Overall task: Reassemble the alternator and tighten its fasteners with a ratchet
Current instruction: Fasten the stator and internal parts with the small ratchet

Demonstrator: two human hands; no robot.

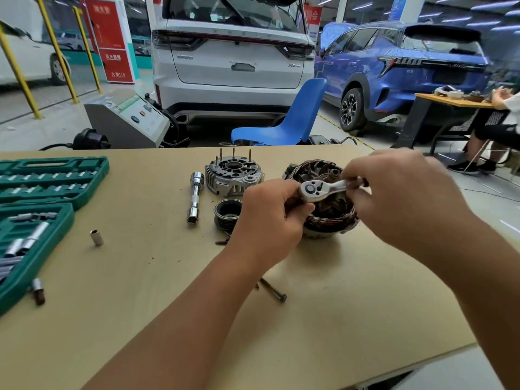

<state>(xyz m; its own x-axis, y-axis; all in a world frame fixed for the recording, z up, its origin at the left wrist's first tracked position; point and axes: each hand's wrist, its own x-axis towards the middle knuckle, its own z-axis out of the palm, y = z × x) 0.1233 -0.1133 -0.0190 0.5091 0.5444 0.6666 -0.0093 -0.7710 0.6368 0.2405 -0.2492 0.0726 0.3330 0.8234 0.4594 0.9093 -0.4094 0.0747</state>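
You have the ratchet in both hands, held level just above the stator half of the alternator, which sits on the worktop at centre right. Your left hand is curled under the ratchet's round head, its fingers closed on something beneath it that is hidden from view, most likely a socket at the drive. Your right hand pinches the shaft of the handle between thumb and fingertips, the rest of the handle hidden under the hand.

What the coming move turns on is the ratchet's long axis: it runs left to right across the stator's open top, head toward your left hand, handle toward your right. The stator lies directly below the head, so the left hand is the nearer one for guiding the drive down onto a fastener, while the right is placed to swing the handle.

The alternator is not yet together. The aluminium end housing, its long studs pointing up, stands apart to the left of the stator, with the pulley in front of it and an extension bar with socket beside it. A loose bolt lies near your left forearm, and the green socket case is at far left.
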